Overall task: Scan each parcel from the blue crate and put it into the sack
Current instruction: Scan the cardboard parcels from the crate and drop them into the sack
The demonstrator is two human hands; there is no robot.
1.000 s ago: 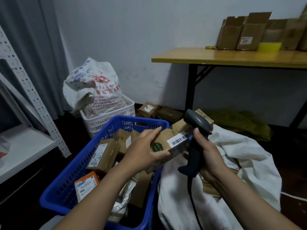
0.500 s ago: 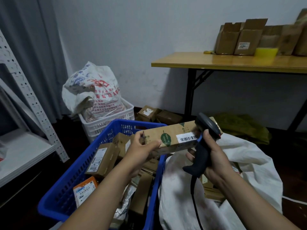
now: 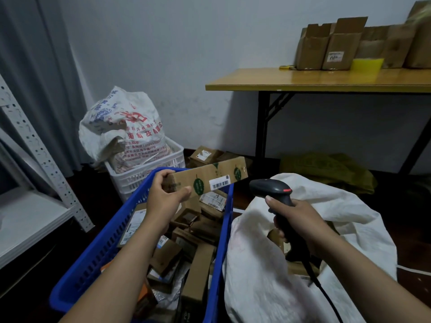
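Note:
My left hand [image 3: 164, 199] grips one end of a long brown cardboard parcel [image 3: 210, 177] with green round marks and a white barcode label, held above the blue crate [image 3: 112, 238]. The crate holds several more cardboard parcels. My right hand [image 3: 296, 220] grips the handle of a black barcode scanner [image 3: 270, 188] whose head points left at the parcel's label, a short gap away. The white sack [image 3: 263, 271] lies open on the floor right of the crate, with a few boxes showing inside it.
A white basket [image 3: 149, 169] with a printed bag stands behind the crate. A few boxes lie on the floor by the wall. A yellow-topped table [image 3: 326, 80] carries open cartons at right. A green sack lies under it. White metal shelving [image 3: 35, 210] stands at left.
My left hand has lifted the parcel up out of the crate and turned its label toward the scanner. My right hand has drawn the scanner back to the right, apart from the parcel.

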